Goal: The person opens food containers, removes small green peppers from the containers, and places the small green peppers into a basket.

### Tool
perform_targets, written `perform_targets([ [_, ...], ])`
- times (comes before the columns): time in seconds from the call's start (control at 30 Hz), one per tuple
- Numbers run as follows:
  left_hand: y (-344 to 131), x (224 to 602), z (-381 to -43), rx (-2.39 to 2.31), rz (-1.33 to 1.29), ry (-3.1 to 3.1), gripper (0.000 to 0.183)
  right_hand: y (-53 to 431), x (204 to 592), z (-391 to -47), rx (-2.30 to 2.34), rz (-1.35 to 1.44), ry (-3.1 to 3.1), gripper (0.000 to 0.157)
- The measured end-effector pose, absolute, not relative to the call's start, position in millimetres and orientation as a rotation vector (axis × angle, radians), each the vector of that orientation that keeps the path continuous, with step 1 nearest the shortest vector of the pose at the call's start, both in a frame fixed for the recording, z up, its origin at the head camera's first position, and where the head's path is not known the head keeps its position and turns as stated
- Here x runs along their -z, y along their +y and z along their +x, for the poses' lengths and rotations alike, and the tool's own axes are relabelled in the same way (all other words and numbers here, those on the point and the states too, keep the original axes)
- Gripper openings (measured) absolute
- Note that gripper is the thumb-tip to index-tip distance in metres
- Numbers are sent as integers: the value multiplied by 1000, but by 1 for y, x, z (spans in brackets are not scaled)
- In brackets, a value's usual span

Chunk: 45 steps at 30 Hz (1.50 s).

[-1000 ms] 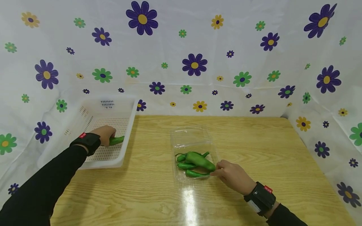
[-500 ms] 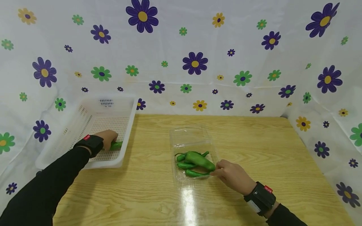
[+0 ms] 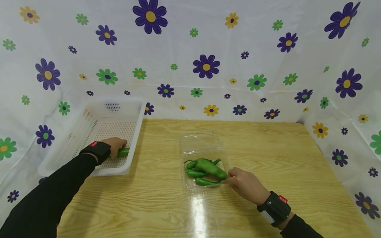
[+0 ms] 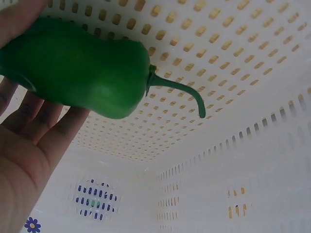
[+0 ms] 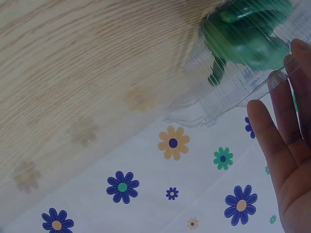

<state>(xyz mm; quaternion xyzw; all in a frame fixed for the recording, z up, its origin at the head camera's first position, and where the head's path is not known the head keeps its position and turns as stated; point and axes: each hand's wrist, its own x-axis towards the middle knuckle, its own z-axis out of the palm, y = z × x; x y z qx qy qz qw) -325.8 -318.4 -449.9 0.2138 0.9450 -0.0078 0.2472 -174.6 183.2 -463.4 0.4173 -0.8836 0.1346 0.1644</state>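
Note:
Inside the white perforated basket [image 3: 136,134], my left hand [image 3: 117,145] grips a green pepper [image 3: 123,152]. Its curved stem and broad end show in the left wrist view, where the thumb lies over the pepper [image 4: 92,70] and the fingers sit under it. At mid-table a clear plastic clamshell box [image 3: 203,152] lies with its lid folded back. Several green peppers [image 3: 209,169] rest in its base, a large one on top. My right hand [image 3: 247,185] pinches the box's near right edge, and the right wrist view shows the fingertips right at the clear rim [image 5: 260,90].
The wooden table [image 3: 268,145] carries the basket at its left and the box near its middle. A flower-printed white cloth [image 3: 178,43] hangs behind the table and along both sides.
My left hand has shifted slightly right and lower in the basket along with the pepper. The right hand and the box keep their places, while the head view tilts a little.

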Motion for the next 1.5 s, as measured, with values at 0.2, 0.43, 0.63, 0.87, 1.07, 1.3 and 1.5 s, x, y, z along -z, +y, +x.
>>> perform_targets([
  [0.2,-319,454,-328,25,579,2570,53,183,463,-174,-369,1190,-2512,23],
  [0.43,-321,453,-330,40,568,2560,56,182,465,-174,-369,1178,-2501,22],
  [0.63,-328,445,-328,70,568,2570,67,181,466,-174,-372,1173,-2521,20],
  [0.87,-326,405,-316,22,546,2609,73,179,465,-173,-357,1180,-2533,22],
  [1.07,-321,386,-307,22,625,2726,64,179,466,-173,-348,1181,-2516,22],
  [1.3,-284,355,-288,80,675,2837,61,182,467,-173,-343,1163,-2551,21],
  [1.5,-246,337,-273,130,825,2912,60,181,467,-174,-361,1172,-2549,20],
])
